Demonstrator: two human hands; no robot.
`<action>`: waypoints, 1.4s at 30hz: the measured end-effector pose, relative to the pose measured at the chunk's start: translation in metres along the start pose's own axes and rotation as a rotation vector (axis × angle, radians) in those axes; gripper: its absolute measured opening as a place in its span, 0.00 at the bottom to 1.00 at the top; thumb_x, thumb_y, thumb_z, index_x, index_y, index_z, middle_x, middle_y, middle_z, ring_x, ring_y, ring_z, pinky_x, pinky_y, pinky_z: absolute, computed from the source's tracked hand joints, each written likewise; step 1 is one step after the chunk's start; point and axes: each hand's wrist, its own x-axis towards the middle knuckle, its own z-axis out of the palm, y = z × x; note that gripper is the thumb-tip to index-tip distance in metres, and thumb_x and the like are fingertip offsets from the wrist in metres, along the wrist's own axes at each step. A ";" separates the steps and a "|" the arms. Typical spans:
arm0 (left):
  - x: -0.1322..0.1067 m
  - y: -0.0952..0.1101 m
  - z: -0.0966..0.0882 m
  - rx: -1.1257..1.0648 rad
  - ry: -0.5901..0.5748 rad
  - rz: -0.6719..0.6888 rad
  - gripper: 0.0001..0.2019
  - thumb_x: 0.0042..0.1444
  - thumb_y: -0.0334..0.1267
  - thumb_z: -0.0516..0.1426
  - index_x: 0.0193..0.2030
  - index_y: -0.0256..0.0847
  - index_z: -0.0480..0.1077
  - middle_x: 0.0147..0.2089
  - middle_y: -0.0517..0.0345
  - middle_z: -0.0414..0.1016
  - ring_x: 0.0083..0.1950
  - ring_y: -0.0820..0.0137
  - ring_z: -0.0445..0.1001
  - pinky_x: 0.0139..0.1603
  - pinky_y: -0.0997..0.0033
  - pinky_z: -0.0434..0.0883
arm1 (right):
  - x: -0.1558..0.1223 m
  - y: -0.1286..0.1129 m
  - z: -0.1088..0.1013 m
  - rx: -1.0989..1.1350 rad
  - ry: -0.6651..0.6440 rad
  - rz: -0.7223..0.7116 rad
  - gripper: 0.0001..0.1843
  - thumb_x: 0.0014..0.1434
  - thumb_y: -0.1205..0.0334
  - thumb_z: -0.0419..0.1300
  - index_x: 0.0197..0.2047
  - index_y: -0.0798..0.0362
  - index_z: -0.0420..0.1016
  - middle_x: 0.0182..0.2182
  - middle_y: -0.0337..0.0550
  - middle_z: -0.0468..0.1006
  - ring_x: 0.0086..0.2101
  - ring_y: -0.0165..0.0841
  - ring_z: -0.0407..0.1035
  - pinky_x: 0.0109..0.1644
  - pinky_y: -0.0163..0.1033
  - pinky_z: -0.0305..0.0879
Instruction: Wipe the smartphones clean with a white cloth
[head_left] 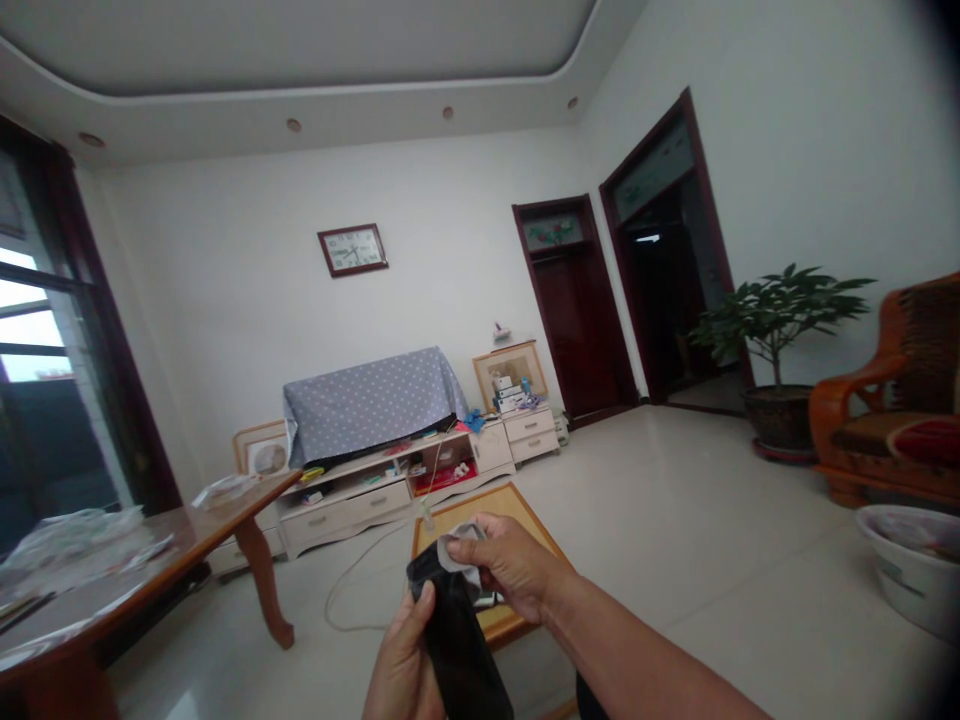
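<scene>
Low in the middle of the view, both of my hands hold a black sock (457,635) with a grey-white toe end. My left hand (401,665) grips the sock's lower part, its thumb pressed on the black fabric. My right hand (510,562) is closed on the pale upper end, fingers curled around it. The sock hangs above a small yellow-topped low table (517,512) standing on the pale tiled floor.
A brown wooden table (150,560) with plastic wrap on it stands at the left. A white TV cabinet (375,490) with a covered screen is against the far wall. At the right are a potted plant (780,330), a wooden armchair (892,400) and a white basin (911,570).
</scene>
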 end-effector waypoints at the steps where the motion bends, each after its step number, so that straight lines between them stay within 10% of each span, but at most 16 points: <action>1: -0.001 0.002 0.001 0.001 0.004 -0.003 0.10 0.57 0.35 0.64 0.46 0.42 0.78 0.44 0.54 0.84 0.45 0.61 0.83 0.57 0.56 0.76 | -0.004 0.003 0.001 -0.009 -0.003 0.025 0.22 0.45 0.51 0.75 0.35 0.54 0.74 0.24 0.32 0.72 0.20 0.22 0.57 0.23 0.29 0.47; 8: -0.003 0.013 -0.007 -0.070 -0.068 -0.113 0.19 0.60 0.41 0.62 0.57 0.37 0.74 0.45 0.47 0.84 0.46 0.57 0.82 0.52 0.54 0.77 | -0.027 0.025 0.009 0.009 -0.079 0.164 0.24 0.43 0.52 0.76 0.36 0.54 0.72 0.27 0.33 0.73 0.23 0.24 0.63 0.26 0.29 0.52; 31: -0.002 0.011 -0.021 -0.219 0.005 -0.113 0.08 0.60 0.28 0.61 0.44 0.37 0.80 0.41 0.51 0.85 0.38 0.66 0.83 0.50 0.64 0.75 | 0.010 0.011 0.017 -0.012 -0.067 0.089 0.24 0.45 0.52 0.77 0.37 0.54 0.71 0.25 0.32 0.71 0.21 0.21 0.57 0.23 0.30 0.46; 42: -0.001 0.016 -0.029 -0.221 -0.076 -0.218 0.12 0.61 0.36 0.61 0.49 0.34 0.78 0.41 0.46 0.84 0.45 0.57 0.82 0.53 0.57 0.75 | -0.017 0.046 0.013 -0.057 -0.127 0.148 0.23 0.46 0.53 0.76 0.35 0.54 0.69 0.24 0.32 0.70 0.22 0.23 0.60 0.25 0.31 0.50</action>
